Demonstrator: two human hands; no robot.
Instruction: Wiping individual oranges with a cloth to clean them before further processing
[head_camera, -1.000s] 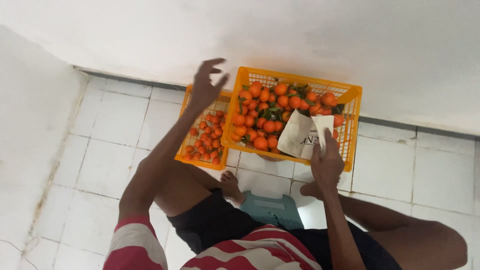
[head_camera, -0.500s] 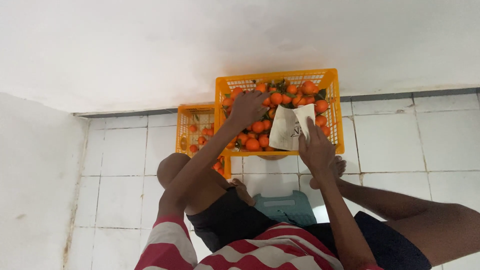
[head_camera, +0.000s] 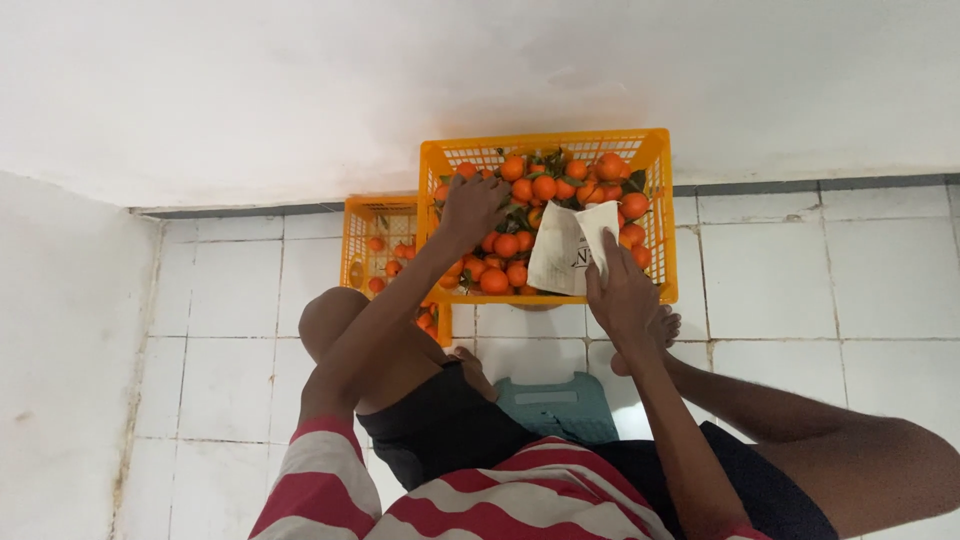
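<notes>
From the head view: the left hand (head_camera: 472, 208) rests, fingers curled, on the small orange fruits (head_camera: 520, 215) in the far orange plastic lattice crate (head_camera: 655, 215); whether it grips one, I cannot tell. The right hand (head_camera: 622, 292) pinches a white paper bag (head_camera: 572, 250) at the crate's near right

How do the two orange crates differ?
The big crate sits in full view, heaped with oranges; the small crate behind the arm is partly hidden and holds fewer. The left hand reaches into the big crate, none into the small. Both are orange plastic mesh on the tiled floor.
</notes>
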